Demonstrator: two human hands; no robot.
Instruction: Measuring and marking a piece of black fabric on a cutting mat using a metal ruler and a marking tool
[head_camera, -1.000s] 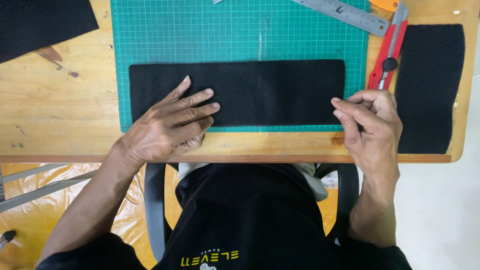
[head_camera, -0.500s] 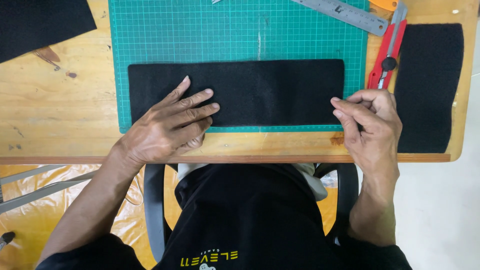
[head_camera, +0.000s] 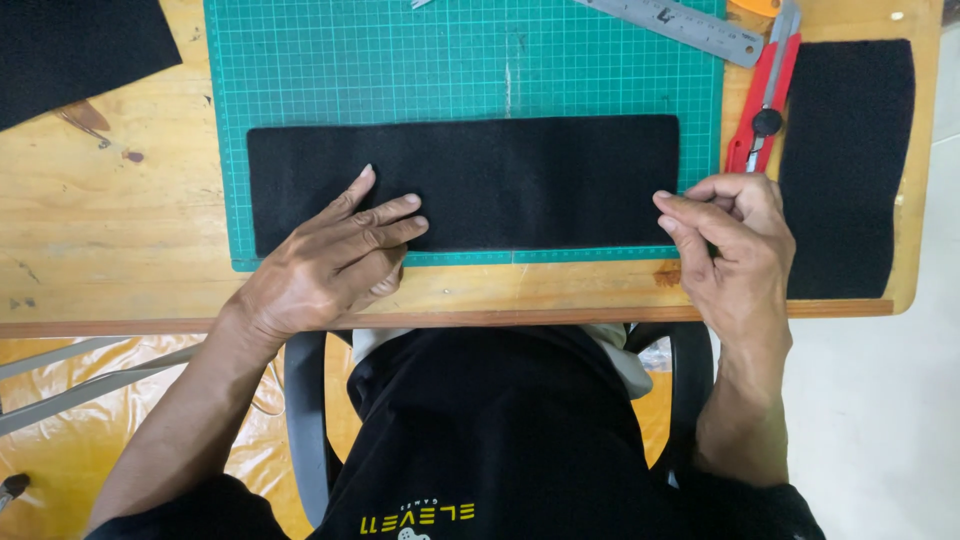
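Two bare hands on a long black felt strip (head_camera: 500, 180) laid across a green gridded cutting mat (head_camera: 450, 70).

The pale wooden table (head_camera: 100, 230) bears the mat at its twelve o'clock half; the strip lies flat along the mat's six o'clock edge; a second black felt rectangle (head_camera: 848, 170) sits at three o'clock of the mat, another dark piece (head_camera: 70, 50) at ten o'clock; the left hand (head_camera: 335, 265) rests with fingers spread flat on the strip's seven o'clock part; the right hand (head_camera: 730, 245) pinches at the strip's three o'clock end, fingertips together; a steel ruler (head_camera: 675, 22) lies at one o'clock; a red utility knife (head_camera: 765, 95) lies just beyond the right hand.
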